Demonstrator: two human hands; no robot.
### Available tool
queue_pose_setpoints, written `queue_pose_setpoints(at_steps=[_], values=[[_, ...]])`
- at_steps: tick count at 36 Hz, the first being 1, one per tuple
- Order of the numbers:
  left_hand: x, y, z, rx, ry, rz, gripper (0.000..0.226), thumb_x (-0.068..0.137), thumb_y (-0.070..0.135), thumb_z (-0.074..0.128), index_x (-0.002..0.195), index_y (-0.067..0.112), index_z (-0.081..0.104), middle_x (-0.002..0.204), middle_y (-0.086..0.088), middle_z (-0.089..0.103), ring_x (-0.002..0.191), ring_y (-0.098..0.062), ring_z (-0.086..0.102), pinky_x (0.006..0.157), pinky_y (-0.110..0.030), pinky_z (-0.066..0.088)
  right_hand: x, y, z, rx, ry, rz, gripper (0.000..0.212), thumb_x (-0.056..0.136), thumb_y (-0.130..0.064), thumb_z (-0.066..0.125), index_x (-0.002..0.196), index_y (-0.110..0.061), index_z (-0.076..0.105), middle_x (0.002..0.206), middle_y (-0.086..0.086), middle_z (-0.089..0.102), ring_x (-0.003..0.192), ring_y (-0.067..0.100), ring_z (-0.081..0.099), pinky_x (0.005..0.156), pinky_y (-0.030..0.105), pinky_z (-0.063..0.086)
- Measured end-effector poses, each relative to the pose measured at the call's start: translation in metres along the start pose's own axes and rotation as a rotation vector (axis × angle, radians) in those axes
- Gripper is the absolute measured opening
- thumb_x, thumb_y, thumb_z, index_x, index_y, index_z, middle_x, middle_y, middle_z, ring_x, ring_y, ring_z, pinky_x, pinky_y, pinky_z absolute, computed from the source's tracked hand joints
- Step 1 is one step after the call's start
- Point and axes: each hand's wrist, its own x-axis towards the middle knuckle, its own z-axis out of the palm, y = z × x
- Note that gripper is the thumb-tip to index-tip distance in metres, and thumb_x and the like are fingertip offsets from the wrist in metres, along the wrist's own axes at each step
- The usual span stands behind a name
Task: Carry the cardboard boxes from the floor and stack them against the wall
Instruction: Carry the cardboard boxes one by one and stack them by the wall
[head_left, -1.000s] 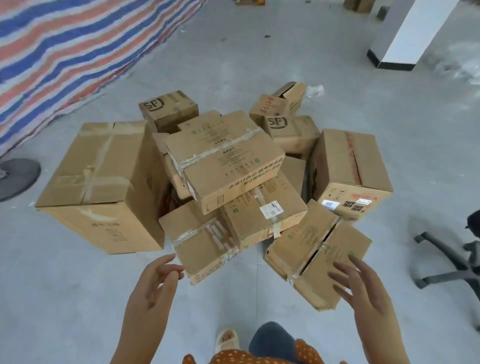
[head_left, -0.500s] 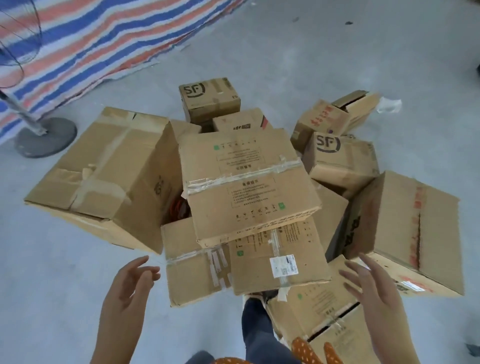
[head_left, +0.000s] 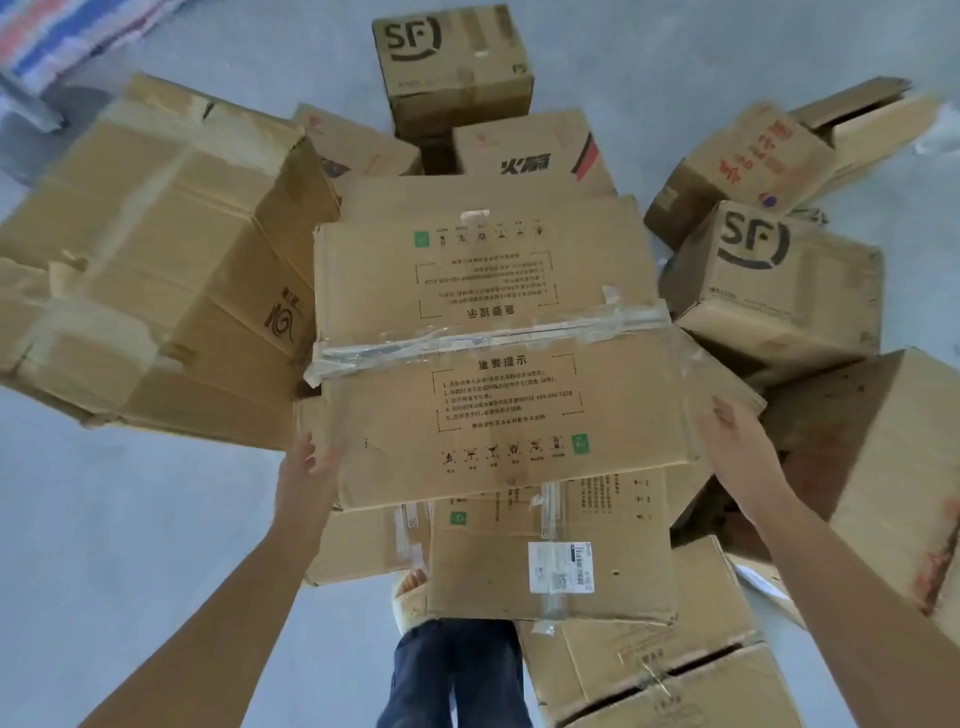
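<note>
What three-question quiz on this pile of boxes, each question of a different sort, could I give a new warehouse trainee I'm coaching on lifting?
1. True or false: both hands are at the sides of the top brown cardboard box sealed with clear tape.
2. Which lettering marks the small brown cardboard box at the far end of the pile? A) SF B) DHL C) none
3. What is stuck on the brown cardboard box under the top one?

Key:
1. True: the left hand is at its left edge and the right hand at its right edge.
2. A
3. A white printed shipping label.
</note>
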Motion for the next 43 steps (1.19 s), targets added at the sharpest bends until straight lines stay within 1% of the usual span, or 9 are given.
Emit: queue_pose_setpoints(at_steps=[2,4,6,9,17,27,34,38,43], values=[[0.024,-0.016,0.011,-0.060,0.017,-0.114,0.049,0.096,0.030,0.049,0.137,0.005,0.041,0.135,-0.008,0.049,0.120,-0.027,0.049,0.100,-0.043,0.040,0.023,0.011,0.016,-0.005,-0.008,0.030,0.045,0.101,-0.021,0.040,0.142,-0.002,0.037,0.140,0.017,0.045,0.129,0.032,0.042,0.105,0.040,0.033],[0.038,-0.031,0.019,-0.143,-0.007,-0.183,0.037,0.098,0.033,0.047,0.130,0.015,0.049,0.124,0.002,0.051,0.105,-0.018,0.053,0.095,-0.039,0.040,0.040,0.026,0.029,0.024,-0.058,0.061,0.049,0.101,-0.029,0.040,0.144,-0.006,0.034,0.133,0.013,0.049,0.127,0.029,0.043,0.101,0.038,0.034],[0.045,-0.048,0.022,-0.189,-0.060,-0.220,0.043,0.097,0.038,0.048,0.136,0.018,0.047,0.128,0.004,0.051,0.111,-0.018,0.052,0.097,-0.035,0.041,0.050,0.044,0.041,0.076,-0.105,0.112,0.049,0.100,-0.037,0.042,0.141,-0.011,0.037,0.123,0.006,0.053,0.122,0.028,0.048,0.099,0.039,0.038],[0.043,-0.065,0.021,-0.211,-0.128,-0.264,0.053,0.095,0.045,0.047,0.141,0.020,0.040,0.133,0.004,0.047,0.120,-0.022,0.046,0.099,-0.046,0.044,0.057,0.061,0.047,0.209,-0.118,0.157,0.041,0.098,-0.038,0.046,0.135,-0.020,0.043,0.117,-0.001,0.055,0.117,0.026,0.052,0.100,0.049,0.044],[0.031,-0.041,0.014,-0.338,-0.073,-0.094,0.042,0.101,0.028,0.042,0.142,0.024,0.040,0.133,0.006,0.048,0.122,-0.020,0.046,0.094,-0.048,0.048,0.047,0.039,0.022,0.463,-0.160,0.145,0.036,0.103,-0.019,0.037,0.133,-0.037,0.047,0.103,-0.017,0.062,0.093,0.008,0.058,0.077,0.038,0.048],[0.004,0.008,-0.047,-0.311,-0.048,-0.030,0.037,0.103,0.024,0.038,0.139,0.020,0.045,0.137,0.001,0.045,0.122,-0.026,0.046,0.065,-0.047,0.059,0.003,-0.026,-0.020,0.586,-0.268,0.119,0.046,0.103,-0.011,0.032,0.144,-0.029,0.041,0.116,-0.008,0.062,0.109,0.024,0.058,0.085,0.055,0.049],[-0.071,-0.013,-0.122,-0.398,-0.013,-0.076,0.036,0.103,0.023,0.038,0.137,0.024,0.047,0.139,0.003,0.046,0.124,-0.030,0.047,0.065,-0.048,0.060,-0.064,-0.057,-0.034,0.589,-0.400,0.086,0.043,0.101,-0.009,0.034,0.140,-0.027,0.044,0.101,-0.008,0.071,0.099,0.022,0.062,0.072,0.053,0.056],[-0.119,-0.038,-0.164,-0.466,0.052,-0.072,0.033,0.103,0.023,0.037,0.133,0.028,0.050,0.135,0.006,0.051,0.122,-0.027,0.049,0.067,-0.048,0.060,-0.095,-0.072,-0.026,0.569,-0.482,0.061,0.048,0.101,-0.007,0.033,0.145,-0.026,0.039,0.123,-0.003,0.061,0.110,0.027,0.057,0.072,0.053,0.056],[-0.180,-0.083,-0.207,-0.574,0.170,-0.091,0.036,0.103,0.023,0.036,0.137,0.024,0.048,0.137,0.005,0.051,0.122,-0.027,0.050,0.068,-0.048,0.059,-0.135,-0.097,-0.009,0.439,-0.600,-0.042,0.042,0.101,-0.004,0.032,0.125,-0.025,0.058,0.109,-0.003,0.071,0.101,0.026,0.064,0.065,0.046,0.060]])
